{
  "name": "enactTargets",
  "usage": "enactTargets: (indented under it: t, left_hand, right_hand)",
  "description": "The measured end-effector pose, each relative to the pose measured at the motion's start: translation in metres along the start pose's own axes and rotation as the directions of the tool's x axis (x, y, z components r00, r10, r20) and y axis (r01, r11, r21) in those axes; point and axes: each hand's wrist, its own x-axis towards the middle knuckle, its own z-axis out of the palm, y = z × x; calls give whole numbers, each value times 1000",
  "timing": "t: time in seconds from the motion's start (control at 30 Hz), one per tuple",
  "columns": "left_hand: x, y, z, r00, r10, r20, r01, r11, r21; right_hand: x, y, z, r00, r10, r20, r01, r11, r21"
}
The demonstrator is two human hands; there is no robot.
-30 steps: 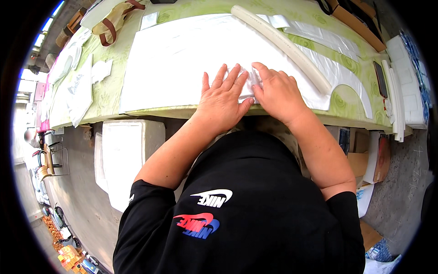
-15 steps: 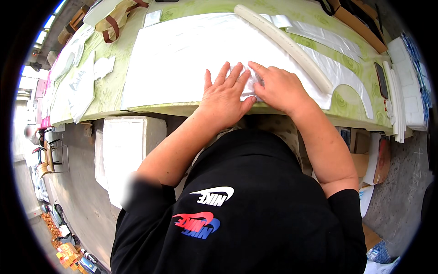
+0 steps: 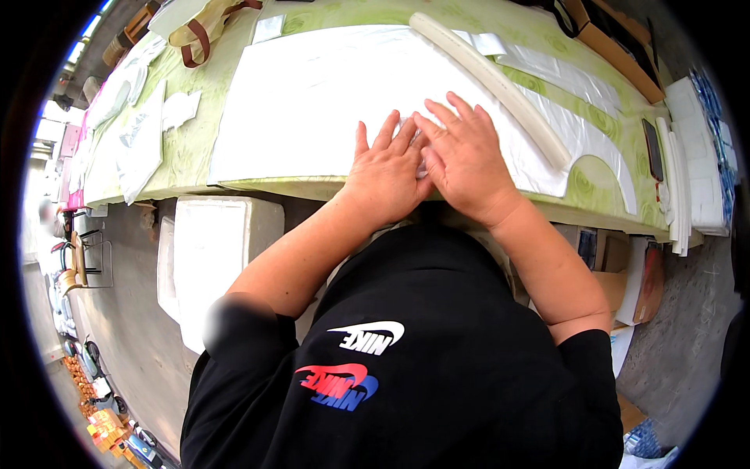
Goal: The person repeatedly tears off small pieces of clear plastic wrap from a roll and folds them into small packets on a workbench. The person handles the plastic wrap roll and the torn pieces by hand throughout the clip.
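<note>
Seen from the head, an open cardboard box (image 3: 611, 57) holding dark items (image 3: 627, 39) sits at the far right of the bench (image 3: 193, 144). A smooth white sheet (image 3: 312, 94), faintly creased, lies along the near edge; upon it rests the left hand (image 3: 387, 176), fingers fanned and released, beside the right hand (image 3: 473, 164), fingers loosely parted, crinkled clear film (image 3: 423, 166) partly hidden between them.

A large white sheet (image 3: 312, 98) lies flat, faintly creased, on the green patterned tablecloth (image 3: 191, 152) near its front edge.
</note>
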Motion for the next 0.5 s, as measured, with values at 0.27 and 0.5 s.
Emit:
enactTargets:
  t: [0.27,0.5]
  left_hand:
    - [-1,0,5,1000,2,-9,-2,1000,12]
    - [-1,1,1,1000,-2,22,2,1000,-19]
  right_hand:
    - [-20,1,15,957,145,252,-154,988,18]
    - [-20,1,12,941,153,302,-168,985,23]
